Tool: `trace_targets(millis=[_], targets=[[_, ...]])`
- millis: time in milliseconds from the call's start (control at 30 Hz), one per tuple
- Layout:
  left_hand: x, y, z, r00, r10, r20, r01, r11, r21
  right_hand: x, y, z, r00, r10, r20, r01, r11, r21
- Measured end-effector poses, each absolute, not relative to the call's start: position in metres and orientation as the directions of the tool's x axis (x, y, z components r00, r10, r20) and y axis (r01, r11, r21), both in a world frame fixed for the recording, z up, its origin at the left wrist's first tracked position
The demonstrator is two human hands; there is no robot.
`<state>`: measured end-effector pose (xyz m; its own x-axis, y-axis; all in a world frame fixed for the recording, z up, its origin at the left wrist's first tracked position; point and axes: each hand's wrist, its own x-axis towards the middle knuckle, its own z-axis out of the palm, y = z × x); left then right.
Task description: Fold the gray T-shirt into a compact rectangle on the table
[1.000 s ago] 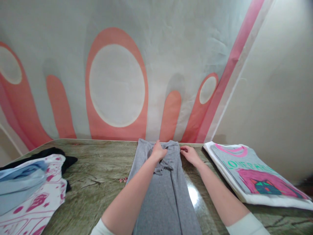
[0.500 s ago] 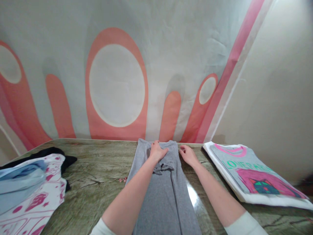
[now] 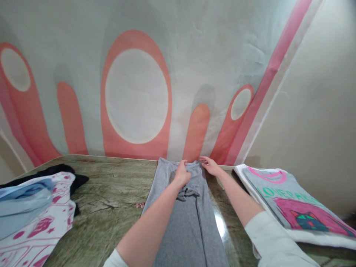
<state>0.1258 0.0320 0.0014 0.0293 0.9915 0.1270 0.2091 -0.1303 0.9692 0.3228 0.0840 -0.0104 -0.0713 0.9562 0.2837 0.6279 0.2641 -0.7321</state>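
A long grey garment (image 3: 180,230) lies lengthwise on the table, its narrow far end near the back edge. Bunched, folded cloth (image 3: 189,193) sits on it just below my hands, and a dark seam or fold line runs down its right side. My left hand (image 3: 183,175) rests on the far part of the garment with bent fingers closed on the cloth near the top edge; some fingertips are hidden. At the far right corner, my right hand (image 3: 210,165) pinches the garment's edge between thumb and fingers.
On the right lies a stack of folded shirts (image 3: 278,196), a grey printed one with a pink collar on top. Blue, white-and-pink and black clothes (image 3: 41,207) are piled at the left. A printed backdrop (image 3: 136,96) rises behind the wood-patterned table (image 3: 111,222).
My right hand has moved up and left, from beside the garment to its far right corner. My left hand has shifted slightly right, and its fingers look more bent. The view has shifted a little.
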Motion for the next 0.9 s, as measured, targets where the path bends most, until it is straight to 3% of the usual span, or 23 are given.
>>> trace_targets(millis=[267,333,400,500,567,733,900], targets=[[0.132,0.033,0.002,0.068,0.998,-0.001,-0.01,0.001,1.0,0.335,0.1,-0.009,-0.151,0.977,0.153,0.533,0.211,-0.819],[0.131,0.033,0.003,0.059,0.998,0.03,0.066,-0.034,0.997,0.339,0.1,-0.009,-0.124,0.982,0.142,0.534,0.187,-0.825],[0.129,0.031,0.004,0.023,0.988,0.152,0.261,-0.153,0.953,0.34,0.102,-0.01,-0.08,0.987,0.141,0.559,0.161,-0.814],[0.126,0.026,0.006,0.068,0.944,0.322,0.528,-0.308,0.791,0.333,0.103,-0.013,0.005,0.984,0.176,0.626,0.134,-0.769],[0.125,0.023,0.005,0.122,0.936,0.331,0.622,-0.332,0.709,0.327,0.099,-0.014,0.069,0.971,0.228,0.673,0.123,-0.729],[0.121,0.022,0.002,0.151,0.945,0.291,0.731,-0.305,0.61,0.319,0.058,-0.015,0.177,0.929,0.325,0.755,0.084,-0.65],[0.12,0.026,0.002,0.153,0.944,0.293,0.718,-0.31,0.623,0.312,-0.005,-0.015,0.093,0.965,0.244,0.822,0.064,-0.566]])
